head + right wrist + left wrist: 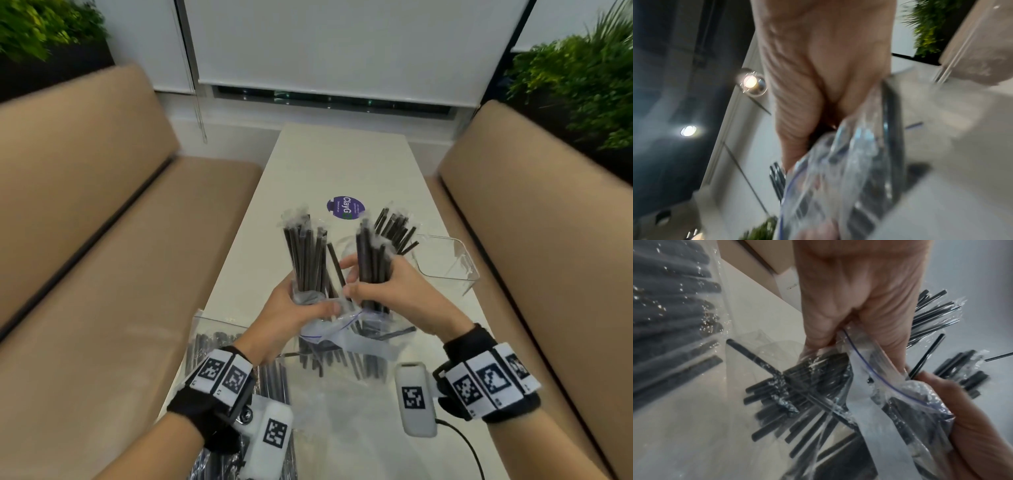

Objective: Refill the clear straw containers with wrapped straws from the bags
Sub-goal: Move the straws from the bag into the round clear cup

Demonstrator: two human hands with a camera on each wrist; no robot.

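Note:
Over the white table (342, 161) my left hand (294, 308) grips the lower end of an upright bundle of black wrapped straws (305, 253), with the thumb on the mouth of a clear zip bag (342, 330). My right hand (380, 284) grips a second upright bundle of straws (371, 260) just to the right. The bag hangs below both hands with more straws in it. The left wrist view shows the left hand (859, 313) on the bag's blue zip edge (879, 369). The right wrist view is blurred; the right hand (818, 81) holds crinkled plastic (828, 178).
An empty clear container (448, 263) stands at the table's right edge. More straws (397, 228) stick up just behind my right hand. Another bag of straws (212, 342) lies at the near left. A purple sticker (346, 207) sits mid-table. Tan benches (102, 240) flank the table.

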